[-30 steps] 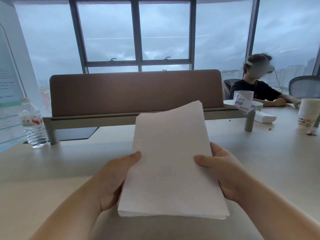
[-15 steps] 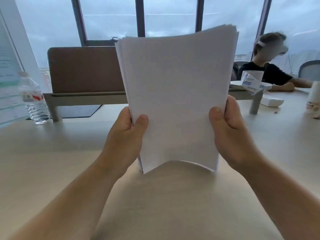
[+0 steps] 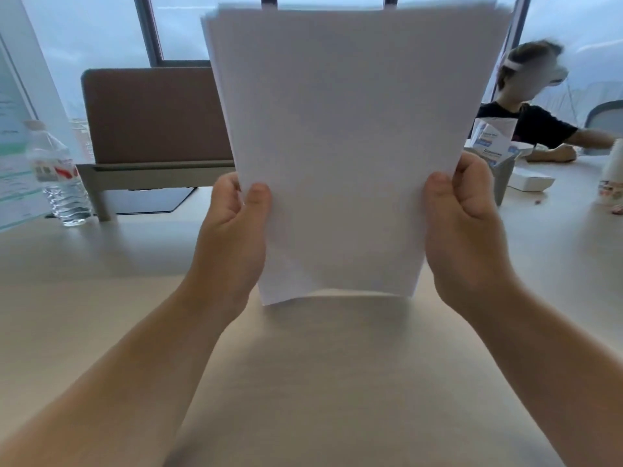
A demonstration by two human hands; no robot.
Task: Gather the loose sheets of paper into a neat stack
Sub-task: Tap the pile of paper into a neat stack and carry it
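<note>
While our left hand (image 3: 232,237) and right hand (image 3: 467,230) clamp each grip on its long edges, we hold the white paper stack (image 3: 347,146) upright at 12 o'clock above the pale tabletop (image 3: 101,298).

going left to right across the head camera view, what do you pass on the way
Water bottle → brown desk divider → left hand → stack of paper → right hand → person in black.
</note>
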